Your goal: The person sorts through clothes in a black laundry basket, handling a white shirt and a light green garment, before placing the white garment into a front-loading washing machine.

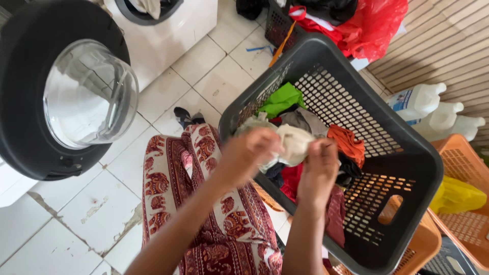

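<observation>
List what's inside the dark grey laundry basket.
The dark grey laundry basket holds a heap of clothes: a green piece, an orange piece, red and dark items. Both hands, left hand and right hand, grip a cream garment. Lower layers are covered.

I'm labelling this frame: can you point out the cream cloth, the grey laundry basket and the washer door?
cream cloth (295, 145), head view, on its bunched middle between the hands.
grey laundry basket (423, 153), head view, on its right rim.
washer door (89, 94), head view, on the glass bowl.
</observation>
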